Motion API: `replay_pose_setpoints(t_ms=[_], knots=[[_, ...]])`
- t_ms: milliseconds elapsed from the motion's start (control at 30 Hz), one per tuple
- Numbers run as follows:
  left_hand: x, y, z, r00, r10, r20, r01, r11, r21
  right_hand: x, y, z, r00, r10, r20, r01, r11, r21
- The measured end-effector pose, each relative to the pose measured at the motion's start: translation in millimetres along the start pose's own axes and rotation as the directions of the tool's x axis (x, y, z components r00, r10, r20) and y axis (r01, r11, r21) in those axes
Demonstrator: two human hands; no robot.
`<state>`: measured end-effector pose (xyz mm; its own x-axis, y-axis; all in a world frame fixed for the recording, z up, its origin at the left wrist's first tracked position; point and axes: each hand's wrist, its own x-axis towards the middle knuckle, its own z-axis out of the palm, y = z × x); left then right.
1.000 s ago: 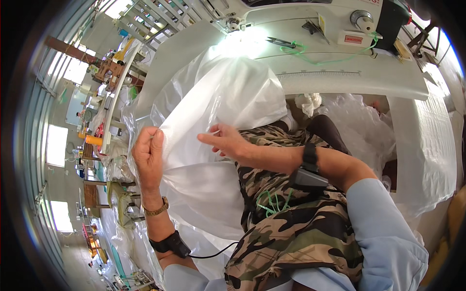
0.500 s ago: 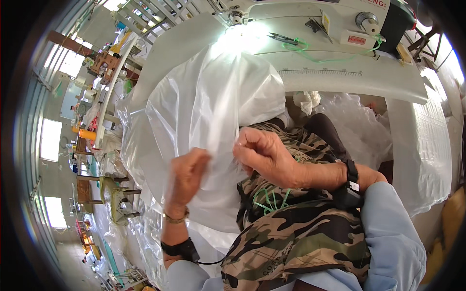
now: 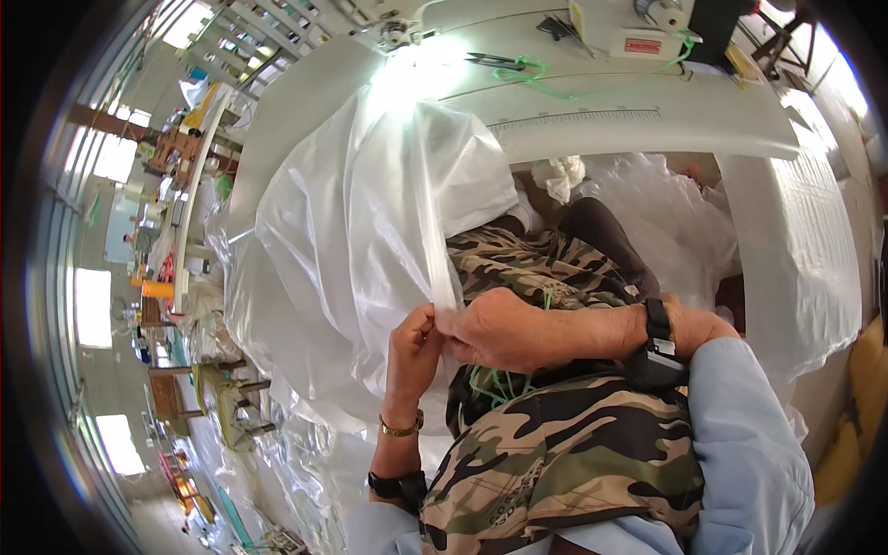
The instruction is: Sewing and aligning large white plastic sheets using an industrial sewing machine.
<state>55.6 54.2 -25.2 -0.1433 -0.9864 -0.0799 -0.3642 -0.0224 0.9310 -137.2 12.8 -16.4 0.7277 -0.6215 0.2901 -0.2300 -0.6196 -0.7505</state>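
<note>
A large sheet of white translucent plastic [image 3: 324, 222] hangs from the brightly lit needle area of a sewing machine [image 3: 398, 39] down over my lap. Its folded edge runs as a narrow strip to my two hands, which meet just in front of me. My left hand [image 3: 413, 356] pinches the edge between thumb and fingers. Right beside it, my right hand [image 3: 499, 328] is closed on the same edge, its fingertips partly hidden behind the knuckles. Between the machine and my hands the strip looks drawn fairly straight.
Dark thread snips [image 3: 495, 60] and a tangle of green string [image 3: 555, 88] lie on the machine bed, behind a printed ruler scale [image 3: 583, 117]. Crumpled clear plastic [image 3: 661, 208] fills the space below the table's right part. More green string [image 3: 499, 384] rests on my camouflage apron [image 3: 573, 444].
My hands were apart and higher; now they have come together lower down, with the sheet's edge held between them. The left moved right and the view shifted slightly.
</note>
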Motion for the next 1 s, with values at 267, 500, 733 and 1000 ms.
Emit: replay_pose_setpoints(t_ms=[267,500,733,1000], knots=[[3,2,3,0.996,-0.051,-0.067,0.03,0.956,-0.291,-1,2,13,0.977,-0.194,0.085,0.203,0.971,-0.127],[7,-4,1,0.954,-0.064,-0.294,-0.007,0.972,-0.235,2,60,17,0.87,0.043,-0.491,0.104,0.958,0.269],[4,51,-20,0.886,0.036,-0.461,-0.065,0.997,-0.047,21,191,25,0.413,0.446,-0.794,-0.316,0.888,0.334],[21,95,-71,0.839,0.281,-0.466,-0.173,0.95,0.262,-15,158,0,0.908,0.1,-0.406,-0.075,0.994,0.077]])
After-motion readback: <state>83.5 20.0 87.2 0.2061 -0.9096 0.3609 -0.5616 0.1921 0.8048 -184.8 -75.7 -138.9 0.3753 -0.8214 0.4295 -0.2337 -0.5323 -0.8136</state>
